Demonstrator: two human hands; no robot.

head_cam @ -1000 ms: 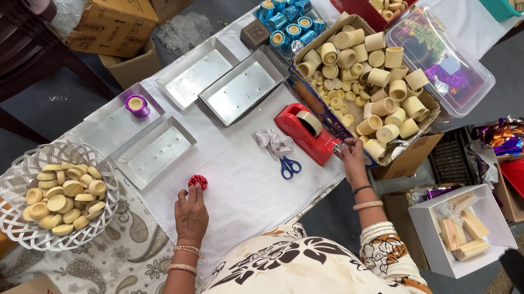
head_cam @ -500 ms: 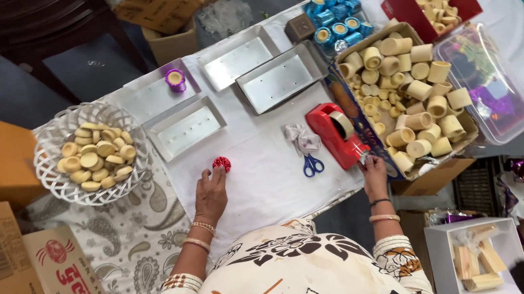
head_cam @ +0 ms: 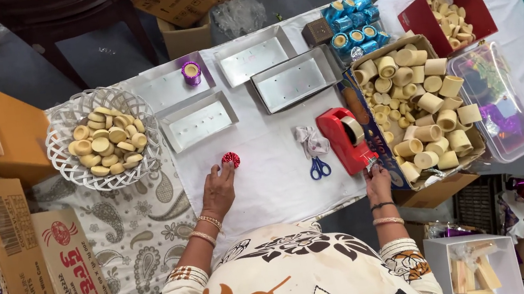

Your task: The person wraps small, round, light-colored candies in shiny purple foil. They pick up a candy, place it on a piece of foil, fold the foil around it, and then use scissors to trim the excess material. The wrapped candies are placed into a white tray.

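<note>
The bench (head_cam: 264, 167), under a white cloth, carries all the work; a grey paisley cloth (head_cam: 131, 231) overlaps its left end. A cardboard box (head_cam: 470, 140) at the right holds pale yellow cylindrical cups (head_cam: 425, 105) lying at mixed angles, some upright, some on their sides. A white lattice basket (head_cam: 70, 172), round, holds flatter discs (head_cam: 103, 147) of the same pale colour. Four shallow rectangular metal trays (head_cam: 293, 79) lie across the far half, long axes roughly along the bench; a purple foil cup (head_cam: 191, 73) stands upright on the far left one. A red tape dispenser (head_cam: 342, 140), glossy plastic, lies with its long axis running from the far side towards the person, cutter end nearest. Blue-handled scissors (head_cam: 318, 160) lie just left of it, handles towards the person, blades under a scrap of clear wrap. The left hand (head_cam: 219, 193) lies flat on the white cloth, fingers (head_cam: 225, 172) extended and close together, their tips touching a small red foil piece (head_cam: 230, 159); it is pressed or steadied, not enclosed. The piece is round, crinkled, shiny, and sits near the bench middle, just below the nearest tray; being round, it shows no clear long axis or heading. The right hand (head_cam: 378, 182) is at the near edge beside the dispenser's cutter, its fingers curled at the cutter; whether it grips tape cannot be told.
</note>
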